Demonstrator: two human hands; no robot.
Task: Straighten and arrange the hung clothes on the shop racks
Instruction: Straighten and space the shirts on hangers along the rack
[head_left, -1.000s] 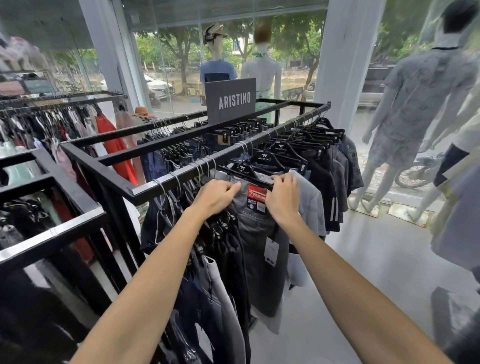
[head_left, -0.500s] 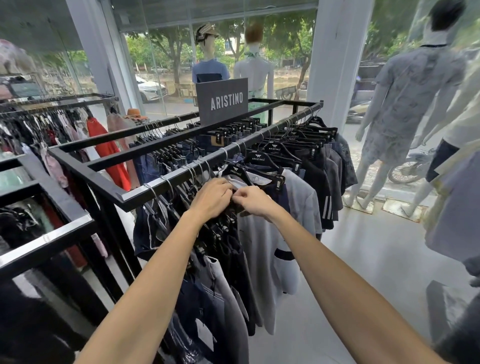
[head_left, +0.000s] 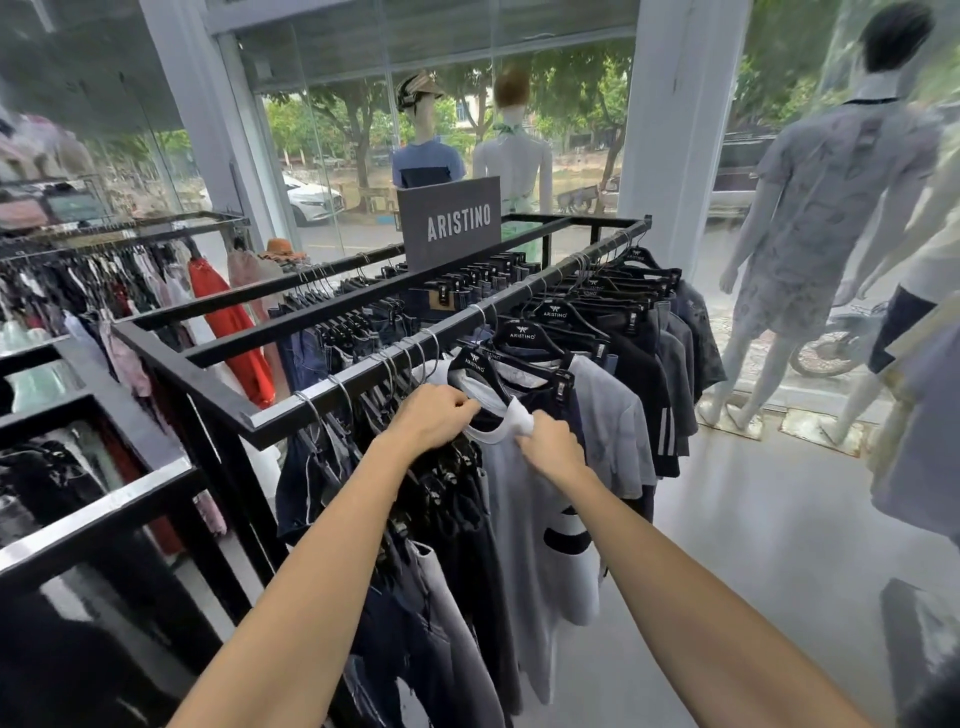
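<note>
Tee (head_left: 524, 509) hangs on a hanger (head_left: 475, 364) from the rail (head_left: 363, 374), between packed dark garments. Left hand (head_left: 434, 418) grips the tee at its neck, likely steadying it. Right hand (head_left: 550, 447) pinches the white collar (head_left: 514, 423), probably squaring it.

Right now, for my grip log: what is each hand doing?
Left hand: grips the grey T-shirt at its neck.
Right hand: pinches the same shirt's white collar.

The left hand (head_left: 435, 418) and right hand (head_left: 553, 448) are now pinching the white collar (head_left: 514, 419) of a grey T-shirt (head_left: 524, 519). The red-tagged shorts are no longer showing.
</note>
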